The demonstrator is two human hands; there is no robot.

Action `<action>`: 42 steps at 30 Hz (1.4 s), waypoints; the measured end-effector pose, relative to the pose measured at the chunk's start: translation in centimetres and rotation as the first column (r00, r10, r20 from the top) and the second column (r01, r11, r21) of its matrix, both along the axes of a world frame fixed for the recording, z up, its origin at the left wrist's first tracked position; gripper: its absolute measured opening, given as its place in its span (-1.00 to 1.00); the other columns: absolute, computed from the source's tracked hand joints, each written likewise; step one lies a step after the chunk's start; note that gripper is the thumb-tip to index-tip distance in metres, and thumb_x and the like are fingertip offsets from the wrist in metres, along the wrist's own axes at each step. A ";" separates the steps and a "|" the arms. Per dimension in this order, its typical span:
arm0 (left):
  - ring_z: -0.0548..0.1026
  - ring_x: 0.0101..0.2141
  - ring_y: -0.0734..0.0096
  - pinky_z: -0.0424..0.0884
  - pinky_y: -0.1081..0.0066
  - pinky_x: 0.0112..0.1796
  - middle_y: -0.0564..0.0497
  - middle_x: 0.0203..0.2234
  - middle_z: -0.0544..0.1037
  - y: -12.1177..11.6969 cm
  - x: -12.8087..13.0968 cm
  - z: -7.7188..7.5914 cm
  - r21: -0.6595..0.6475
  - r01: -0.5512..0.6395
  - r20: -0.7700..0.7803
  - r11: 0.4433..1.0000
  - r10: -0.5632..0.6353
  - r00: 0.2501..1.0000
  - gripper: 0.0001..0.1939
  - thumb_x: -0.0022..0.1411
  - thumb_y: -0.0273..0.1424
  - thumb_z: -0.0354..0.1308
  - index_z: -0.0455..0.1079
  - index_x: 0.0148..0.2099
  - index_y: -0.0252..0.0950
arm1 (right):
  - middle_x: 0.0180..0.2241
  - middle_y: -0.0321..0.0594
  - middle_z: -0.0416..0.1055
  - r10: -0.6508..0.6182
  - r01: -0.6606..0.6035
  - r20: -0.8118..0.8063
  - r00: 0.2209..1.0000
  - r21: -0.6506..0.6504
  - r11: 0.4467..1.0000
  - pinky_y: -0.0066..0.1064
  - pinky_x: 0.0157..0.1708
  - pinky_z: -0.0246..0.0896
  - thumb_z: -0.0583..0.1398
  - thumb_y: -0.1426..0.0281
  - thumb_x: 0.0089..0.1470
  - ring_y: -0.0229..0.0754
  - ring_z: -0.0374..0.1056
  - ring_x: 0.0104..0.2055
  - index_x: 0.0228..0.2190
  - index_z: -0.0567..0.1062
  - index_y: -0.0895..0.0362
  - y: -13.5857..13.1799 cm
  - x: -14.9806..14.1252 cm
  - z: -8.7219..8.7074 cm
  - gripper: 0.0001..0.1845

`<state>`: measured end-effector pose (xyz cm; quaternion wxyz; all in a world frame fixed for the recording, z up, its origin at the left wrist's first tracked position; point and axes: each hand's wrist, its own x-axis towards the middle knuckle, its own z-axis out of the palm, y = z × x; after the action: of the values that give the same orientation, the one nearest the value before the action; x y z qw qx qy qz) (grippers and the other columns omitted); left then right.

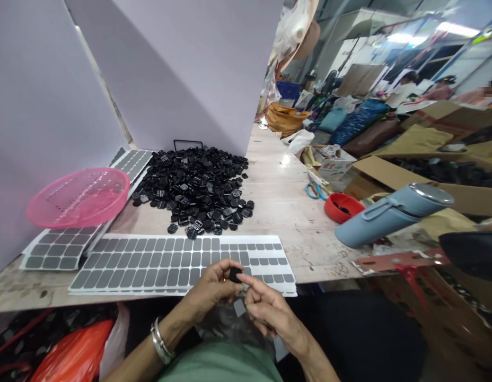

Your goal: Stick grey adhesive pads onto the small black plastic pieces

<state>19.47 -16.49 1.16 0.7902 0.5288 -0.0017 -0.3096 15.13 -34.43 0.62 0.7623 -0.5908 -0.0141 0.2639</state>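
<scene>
My left hand (216, 284) pinches a small black plastic piece (235, 274) between thumb and fingers, just over the front edge of the table. The extended index finger of my right hand (272, 310) touches that piece, while its other fingers are curled in. Beside the right fingertips is a small grey sticker (239, 307); whether they grip it I cannot tell. Beneath both hands lie sheets of grey rounded stickers (150, 260), with several backing spots bare at the right. Beyond the sheets spreads a large pile of black plastic pieces (198, 185).
At left, a pink plastic basket (79, 199) rests on more sticker sheets (57, 249). Toward the right are blue-handled scissors (315, 191), a red bowl (343, 208) and a tilted blue flask (393, 215). A pale partition (182, 69) stands behind the pile. Cardboard boxes (429, 175) crowd the right.
</scene>
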 end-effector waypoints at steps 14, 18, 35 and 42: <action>0.44 -0.63 0.56 0.25 0.63 -0.66 -0.05 -0.45 0.57 -0.2 0.2 0.6 -0.070 0.019 -0.100 0.997 -0.026 0.995 -0.53 -0.08 -0.51 0.32 0.36 -0.07 -0.41 | -0.27 -0.21 0.45 -0.118 0.523 0.667 0.735 -0.448 0.725 -0.42 -0.25 0.27 0.09 0.34 0.21 -0.16 0.39 -0.24 -0.14 0.47 0.08 0.0 -0.4 0.4 -0.76; 0.47 -0.61 0.54 0.29 0.62 -0.66 -0.10 -0.35 0.58 -0.3 0.0 0.4 -0.089 0.051 -0.097 0.995 -0.059 0.994 -0.53 -0.08 -0.53 0.32 0.35 -0.06 -0.40 | -0.28 -0.24 0.45 -0.050 0.556 0.761 0.647 -0.426 0.714 -0.47 -0.24 0.26 0.05 0.43 0.24 -0.22 0.40 -0.24 -0.14 0.43 0.08 0.5 -0.4 0.4 -0.79; 0.45 -0.63 0.53 0.29 0.62 -0.66 0.01 -0.54 0.53 -0.9 -0.3 0.0 -0.064 0.024 -0.067 0.998 -0.029 0.997 -0.56 -0.09 -0.51 0.32 0.36 -0.10 -0.43 | -0.30 -0.21 0.40 0.078 0.553 0.783 0.617 -0.502 0.665 -0.40 -0.28 0.26 -0.01 0.46 0.26 -0.20 0.37 -0.26 -0.14 0.39 0.09 0.9 -0.6 0.0 -0.78; 0.45 -0.65 0.51 0.29 0.61 -0.67 0.03 -0.62 0.51 -1.0 -0.5 -0.1 -0.041 0.022 -0.068 0.999 -0.024 0.997 -0.55 -0.10 -0.51 0.32 0.36 -0.11 -0.45 | -0.32 -0.22 0.41 0.099 0.552 0.777 0.621 -0.524 0.649 -0.40 -0.30 0.26 -0.02 0.45 0.26 -0.20 0.38 -0.28 -0.16 0.40 0.09 0.8 -0.7 -0.1 -0.78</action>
<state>18.94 -17.44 1.10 0.7967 0.5020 0.0129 -0.3364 14.44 -33.67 0.47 0.4145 -0.8899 -0.1384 -0.1310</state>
